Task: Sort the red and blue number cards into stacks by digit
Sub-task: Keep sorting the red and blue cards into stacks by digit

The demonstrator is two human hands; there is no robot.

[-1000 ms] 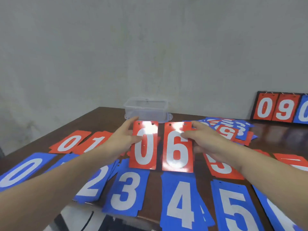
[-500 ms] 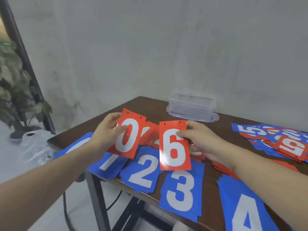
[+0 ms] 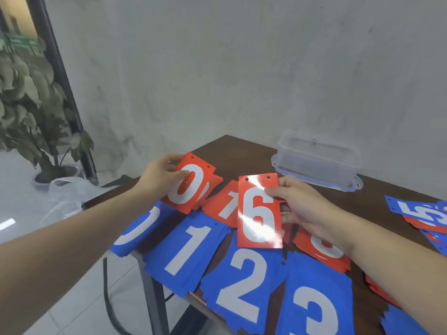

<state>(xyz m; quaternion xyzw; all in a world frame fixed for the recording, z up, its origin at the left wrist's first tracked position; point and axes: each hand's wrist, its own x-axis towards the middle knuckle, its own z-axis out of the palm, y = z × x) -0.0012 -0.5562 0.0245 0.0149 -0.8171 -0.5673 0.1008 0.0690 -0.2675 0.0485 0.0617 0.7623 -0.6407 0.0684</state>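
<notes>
Two hands are up, each pinching one red card: the left hand [image 3: 160, 176] a red 0 card [image 3: 189, 186], the right hand [image 3: 298, 209] a red 6 card [image 3: 257, 213]. Below the fingers lie four blue stacks, showing 0 [image 3: 137, 230], 1 [image 3: 186, 250], 2 [image 3: 244, 286] and 3 [image 3: 314, 308]. One clear plastic box [image 3: 316, 163] sits beyond the right fingertips.

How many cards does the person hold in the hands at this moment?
2. The left hand holds the red 0 card; the right hand holds the red 6 card. Further cards could be hidden behind these.
</notes>
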